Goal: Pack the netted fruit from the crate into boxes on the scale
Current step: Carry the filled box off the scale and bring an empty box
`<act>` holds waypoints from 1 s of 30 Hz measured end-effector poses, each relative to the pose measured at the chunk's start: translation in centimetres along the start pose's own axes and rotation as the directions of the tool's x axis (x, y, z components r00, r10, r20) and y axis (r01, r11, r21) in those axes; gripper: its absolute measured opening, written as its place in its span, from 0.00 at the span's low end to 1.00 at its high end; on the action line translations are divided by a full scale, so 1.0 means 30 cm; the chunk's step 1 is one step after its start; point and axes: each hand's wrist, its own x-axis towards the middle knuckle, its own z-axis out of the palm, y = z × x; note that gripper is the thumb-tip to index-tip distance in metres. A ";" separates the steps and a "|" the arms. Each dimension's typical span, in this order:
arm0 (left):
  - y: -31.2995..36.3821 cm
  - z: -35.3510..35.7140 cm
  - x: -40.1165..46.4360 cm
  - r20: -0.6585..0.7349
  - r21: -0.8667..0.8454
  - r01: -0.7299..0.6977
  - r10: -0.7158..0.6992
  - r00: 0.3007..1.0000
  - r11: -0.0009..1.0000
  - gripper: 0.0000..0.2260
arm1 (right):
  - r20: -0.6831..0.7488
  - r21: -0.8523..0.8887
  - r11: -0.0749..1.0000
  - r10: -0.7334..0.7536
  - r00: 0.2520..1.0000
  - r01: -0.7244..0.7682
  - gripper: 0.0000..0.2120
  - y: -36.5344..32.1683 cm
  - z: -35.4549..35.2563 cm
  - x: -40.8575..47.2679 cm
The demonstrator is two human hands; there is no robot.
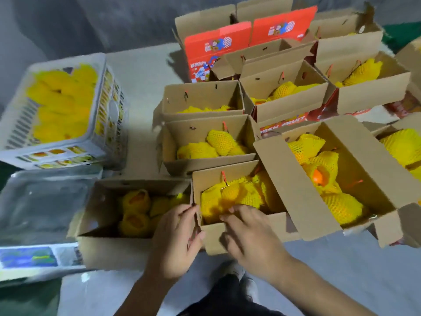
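A white slatted crate (pixel 100 124) at the far left holds several fruits in yellow foam netting (pixel 61 103). In front of me stands an open cardboard box (pixel 214 236) filled with netted fruit (pixel 230 197). My left hand (pixel 175 242) grips the box's near left corner, fingers on the side wall and thumb at the front. My right hand (pixel 248 231) rests on the box's front rim, its fingers reaching onto the netted fruit. To the left sits another open box (pixel 107 247) with netted fruit (pixel 136 210), next to a grey scale (pixel 38 204).
Several more open boxes with netted fruit crowd the floor ahead and to the right, such as one large box (pixel 293 185) tilted toward me. Red printed box lids (pixel 218 42) stand upright at the back. My shoe (pixel 243 283) is below the hands.
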 end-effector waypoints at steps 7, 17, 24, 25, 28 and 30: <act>-0.203 -0.104 -0.159 0.033 0.280 0.019 -0.030 0.999 0.960 0.15 | 0.015 -0.041 0.989 -0.140 0.990 0.141 0.27 -0.199 0.124 0.042; -0.555 -0.345 -0.189 -0.173 0.218 0.181 -0.145 0.974 0.959 0.26 | -0.118 -0.200 0.975 0.070 0.991 -0.093 0.13 -0.407 0.312 0.118; -0.629 -0.355 -0.136 0.010 -0.291 0.412 -0.428 0.904 0.863 0.24 | -0.359 -0.123 0.971 0.149 0.921 -0.204 0.09 -0.497 0.436 0.161; -0.636 -0.358 -0.128 0.023 -0.346 0.456 -0.478 0.878 0.820 0.28 | -0.361 -0.119 0.971 0.151 0.920 -0.207 0.08 -0.500 0.439 0.158; -0.644 -0.379 -0.118 0.115 -0.499 0.515 -0.536 0.837 0.697 0.35 | -0.333 -0.121 0.968 0.170 0.927 -0.221 0.07 -0.505 0.431 0.143; -0.650 -0.399 -0.128 0.165 -0.484 0.474 -0.456 0.875 0.735 0.33 | -0.320 -0.130 0.965 0.178 0.930 -0.229 0.07 -0.517 0.421 0.132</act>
